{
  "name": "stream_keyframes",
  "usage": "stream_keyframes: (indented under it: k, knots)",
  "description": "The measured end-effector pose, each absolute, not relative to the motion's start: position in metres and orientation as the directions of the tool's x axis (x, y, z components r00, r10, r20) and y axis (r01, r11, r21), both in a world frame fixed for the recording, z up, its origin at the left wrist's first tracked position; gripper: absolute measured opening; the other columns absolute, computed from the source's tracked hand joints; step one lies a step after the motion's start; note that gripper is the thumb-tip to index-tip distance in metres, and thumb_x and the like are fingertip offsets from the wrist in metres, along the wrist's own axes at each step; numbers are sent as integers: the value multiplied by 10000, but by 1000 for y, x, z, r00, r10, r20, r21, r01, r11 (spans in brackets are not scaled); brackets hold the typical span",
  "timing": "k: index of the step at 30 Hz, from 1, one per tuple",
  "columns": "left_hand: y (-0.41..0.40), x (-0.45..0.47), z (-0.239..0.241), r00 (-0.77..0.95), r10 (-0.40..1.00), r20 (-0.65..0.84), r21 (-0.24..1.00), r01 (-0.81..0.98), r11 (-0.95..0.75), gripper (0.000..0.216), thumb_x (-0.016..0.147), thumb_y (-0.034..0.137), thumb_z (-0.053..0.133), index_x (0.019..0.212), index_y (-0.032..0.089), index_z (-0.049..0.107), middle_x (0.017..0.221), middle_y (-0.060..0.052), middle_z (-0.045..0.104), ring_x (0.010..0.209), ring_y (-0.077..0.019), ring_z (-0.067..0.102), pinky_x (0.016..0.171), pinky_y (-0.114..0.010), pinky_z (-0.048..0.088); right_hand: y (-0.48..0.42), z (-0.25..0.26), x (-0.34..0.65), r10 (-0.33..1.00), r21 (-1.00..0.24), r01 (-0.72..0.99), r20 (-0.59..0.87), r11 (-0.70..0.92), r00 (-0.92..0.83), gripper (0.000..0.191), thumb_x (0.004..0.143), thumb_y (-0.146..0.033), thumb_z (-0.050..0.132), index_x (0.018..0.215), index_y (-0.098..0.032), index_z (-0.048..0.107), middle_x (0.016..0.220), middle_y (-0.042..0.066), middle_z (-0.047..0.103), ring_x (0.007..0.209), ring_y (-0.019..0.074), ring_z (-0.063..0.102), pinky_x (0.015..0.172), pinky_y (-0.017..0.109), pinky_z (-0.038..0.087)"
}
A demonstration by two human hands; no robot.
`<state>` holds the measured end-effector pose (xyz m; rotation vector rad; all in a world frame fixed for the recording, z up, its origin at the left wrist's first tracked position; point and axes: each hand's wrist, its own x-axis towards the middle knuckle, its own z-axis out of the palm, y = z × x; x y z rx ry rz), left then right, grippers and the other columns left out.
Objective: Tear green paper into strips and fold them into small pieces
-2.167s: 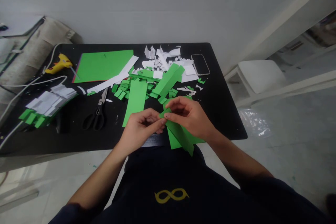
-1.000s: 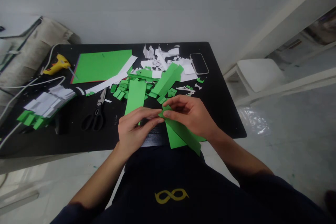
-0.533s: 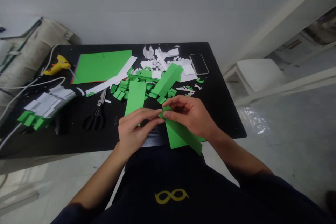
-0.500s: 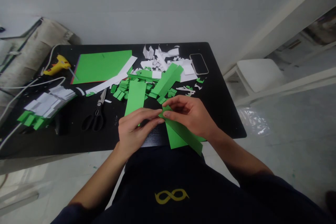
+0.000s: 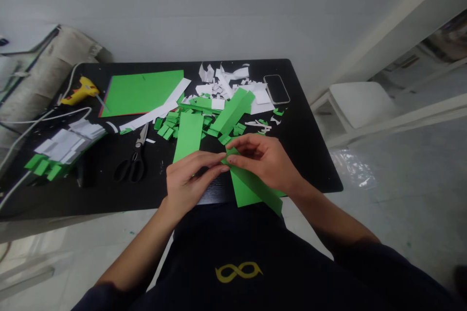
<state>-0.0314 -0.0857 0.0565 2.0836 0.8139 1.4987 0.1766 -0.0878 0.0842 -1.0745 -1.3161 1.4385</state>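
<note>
Both hands meet over the front edge of the black table, at one end of a green paper strip. My right hand pinches that end between thumb and fingers, and the rest of the strip slants down toward my lap. My left hand has thumb and fingertips closed on the tip of the same strip, touching the right fingertips. Beneath the strip lies a wider green paper piece, partly past the table edge. Another green strip rests just beyond my left hand.
Black-handled scissors lie left of my hands. Behind are small folded green pieces, white paper scraps, a phone and a green sheet. At the left are a yellow glue gun and a white-and-green paper assembly.
Almost nothing differs. My left hand has shifted very slightly to the right, and both hands keep their pinch on the strip's end.
</note>
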Motion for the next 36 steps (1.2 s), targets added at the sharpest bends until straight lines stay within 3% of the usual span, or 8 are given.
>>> stream_keyframes:
  k: [10, 23, 27, 30, 36]
  knots:
    - [-86, -33, 54, 254, 689, 679, 660, 201, -724, 293, 860, 81, 883, 1115, 206, 808, 968, -35, 849, 785, -128, 776, 709, -239, 641, -89, 83, 177, 971, -998, -34, -47, -56, -233, 321, 803, -413, 930, 1029, -215, 818, 941, 40, 822, 891, 198, 786, 847, 354, 651]
    - [-87, -36, 57, 267, 769, 581, 746, 203, -635, 209, 929, 163, 828, 1132, 203, 796, 873, -18, 806, 729, -128, 750, 680, -243, 620, -87, 83, 179, 976, -999, -6, -32, -35, -217, 291, 800, -373, 928, 1013, -210, 814, 906, 30, 821, 870, 193, 786, 833, 347, 653]
    - [-89, -35, 57, 291, 823, 488, 786, 264, -560, 37, 982, 168, 718, 967, 174, 752, 789, -8, 760, 668, -111, 712, 643, -221, 581, -87, 81, 179, 978, -999, 32, -33, -27, -208, 310, 798, -392, 927, 1023, -212, 810, 912, 34, 823, 874, 203, 788, 823, 354, 654]
    - [-90, -34, 56, 322, 827, 461, 779, 300, -550, 125, 994, 169, 678, 871, 176, 700, 723, 7, 706, 632, -105, 660, 613, -214, 535, -88, 79, 178, 973, -999, 40, -27, -18, -230, 298, 806, -381, 921, 1024, -210, 811, 924, 36, 829, 878, 202, 791, 819, 343, 650]
    - [-93, -33, 50, 312, 823, 475, 756, 334, -563, 146, 1000, 149, 658, 859, 185, 662, 727, 17, 671, 644, -98, 620, 620, -208, 495, -86, 79, 178, 969, -998, 66, -14, 2, -247, 198, 886, -395, 856, 927, -206, 814, 893, 26, 823, 833, 180, 773, 772, 305, 630]
